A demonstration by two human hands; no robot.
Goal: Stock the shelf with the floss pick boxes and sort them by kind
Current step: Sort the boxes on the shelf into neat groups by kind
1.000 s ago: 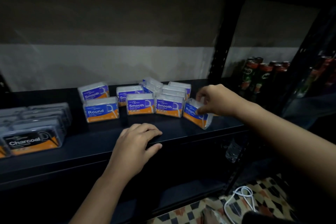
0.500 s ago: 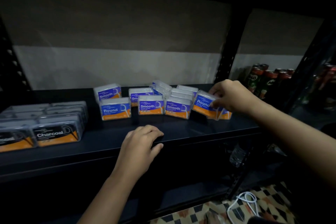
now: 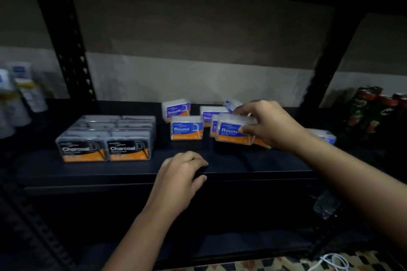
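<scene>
Black metal shelf carries a block of Charcoal boxes at its left and blue Smooth boxes further back at centre. Left hand lies flat on the shelf's front edge, fingers loose and holding nothing. Right hand pinches a Round box by top and side, just right of another Round box standing on the shelf.

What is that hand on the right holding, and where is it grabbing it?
The right hand holds a Round floss pick box, pinching its right end and top edge. The left hand holds nothing; it rests on the shelf's front edge.
</scene>
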